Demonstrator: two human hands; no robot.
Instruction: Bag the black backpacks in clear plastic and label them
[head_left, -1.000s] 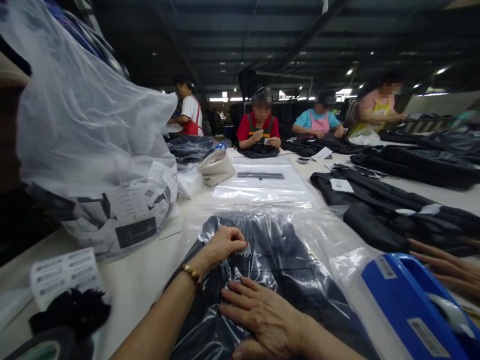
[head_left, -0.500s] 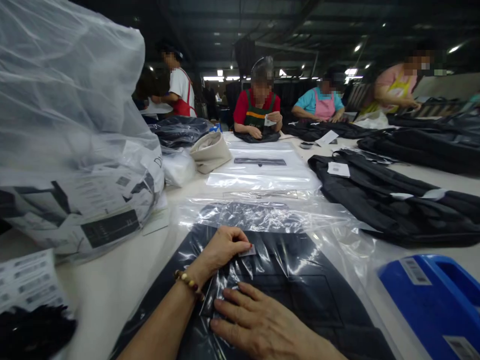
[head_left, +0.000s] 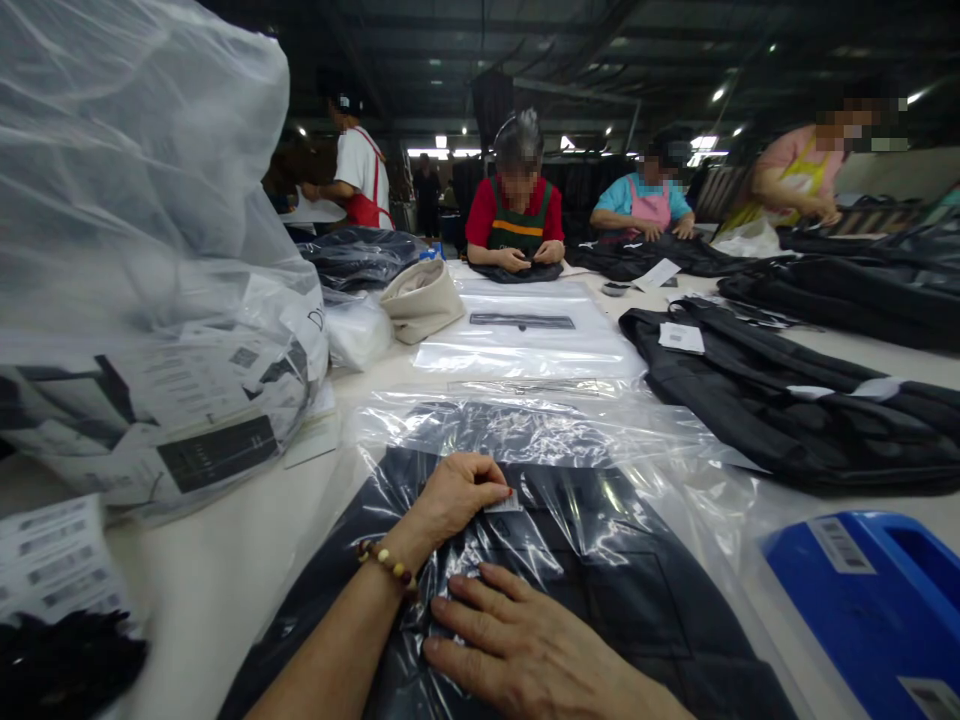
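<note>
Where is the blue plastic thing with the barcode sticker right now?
The blue plastic box sits at the lower right of the head view, on the white table, just right of the bagged dark garment under the person's hands.

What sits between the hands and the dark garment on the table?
The clear plastic bag. The dark garment lies inside it; the right hand lies flat on the film, and the left hand pinches a small sticker against it.
</note>
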